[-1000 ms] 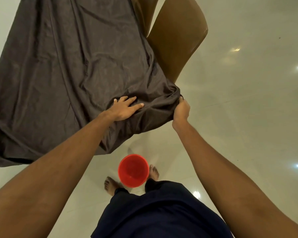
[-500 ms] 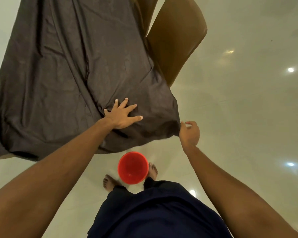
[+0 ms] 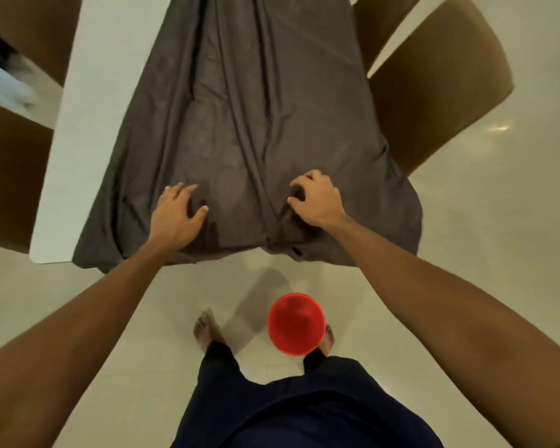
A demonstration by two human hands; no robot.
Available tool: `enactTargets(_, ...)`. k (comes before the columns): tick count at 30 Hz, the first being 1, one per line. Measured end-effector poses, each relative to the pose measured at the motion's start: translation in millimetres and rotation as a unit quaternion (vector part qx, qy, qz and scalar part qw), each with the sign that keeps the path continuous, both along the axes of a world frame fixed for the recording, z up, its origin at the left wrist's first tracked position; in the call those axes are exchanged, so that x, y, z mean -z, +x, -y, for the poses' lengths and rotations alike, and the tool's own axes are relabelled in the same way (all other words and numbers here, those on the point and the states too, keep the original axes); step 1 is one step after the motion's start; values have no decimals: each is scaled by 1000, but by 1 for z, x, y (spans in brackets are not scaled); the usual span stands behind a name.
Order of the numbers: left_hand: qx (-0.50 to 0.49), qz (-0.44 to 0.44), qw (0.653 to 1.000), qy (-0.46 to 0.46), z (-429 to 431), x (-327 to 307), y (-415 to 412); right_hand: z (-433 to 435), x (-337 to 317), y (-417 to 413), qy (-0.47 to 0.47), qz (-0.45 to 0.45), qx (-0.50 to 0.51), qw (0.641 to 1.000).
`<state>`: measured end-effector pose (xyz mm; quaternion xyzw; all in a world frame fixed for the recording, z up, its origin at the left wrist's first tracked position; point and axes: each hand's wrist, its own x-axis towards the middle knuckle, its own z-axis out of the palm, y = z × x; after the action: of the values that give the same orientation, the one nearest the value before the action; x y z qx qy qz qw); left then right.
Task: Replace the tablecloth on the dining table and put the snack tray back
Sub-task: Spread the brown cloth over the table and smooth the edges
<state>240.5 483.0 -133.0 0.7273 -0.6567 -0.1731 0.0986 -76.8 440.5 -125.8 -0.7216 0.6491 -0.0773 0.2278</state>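
Our left grip [image 3: 178, 215] lies flat on the tablecloth [image 3: 240, 108]. Its fingers are almost straight and a little apart, and the thumb is spread to the side. It holds nothing and only presses on the fabric. Our right grip [image 3: 316, 198] is beside it on the same cloth. Its fingers are curled and their tips dig in, so a small bunch of fabric is clamped between thumb and fingers.

A long fold runs between the two grips and goes away from us, with more creases on both sides of it. The cloth is dark grey and matt, and it is wrinkled everywhere. Below the grips it hangs over the near edge of the desk [image 3: 88, 124], and beyond the right grip it falls over the corner. To the left of the left grip a wide white strip of the desk is uncovered.

A brown chair [image 3: 434, 92] stands further right, and another brown chair [image 3: 13, 163] stands at the left side. Under our arms there is a glossy cream floor [image 3: 498, 253]. On it a red round container [image 3: 296, 323] stands near our bare feet and dark trousers.
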Motion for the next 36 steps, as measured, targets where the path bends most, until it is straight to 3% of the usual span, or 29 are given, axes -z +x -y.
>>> enactTargets(4, -7, 57, 998, 38, 22, 7, 105, 39, 0, 112, -53, -12, -65, 996)
enactTargets(7, 50, 80, 992, 81, 38, 16, 162, 71, 4, 201, -80, 11, -34, 996)
enactTargets(13, 123, 104, 985, 66, 51, 32, 218, 128, 36, 331, 16, -68, 32, 997)
enactTargets(21, 116, 149, 982, 24, 16, 41, 334, 99, 48, 481, 3, -100, -5, 995)
enactTargets(28, 101, 135, 983, 69, -24, 37, 380, 55, 51, 548, -6, -97, -28, 995)
enactTargets(31, 23, 86, 991, 104, -23, 32, 378, 55, 47, 551, 2, -90, -25, 996)
enactTargets(33, -9, 45, 996, 78, -12, 21, 369, 53, 41, 548, 1, -63, -18, 998)
enactTargets(36, 35, -6, 999, 9, 19, 8, 354, 71, 24, 538, -36, 32, 36, 998)
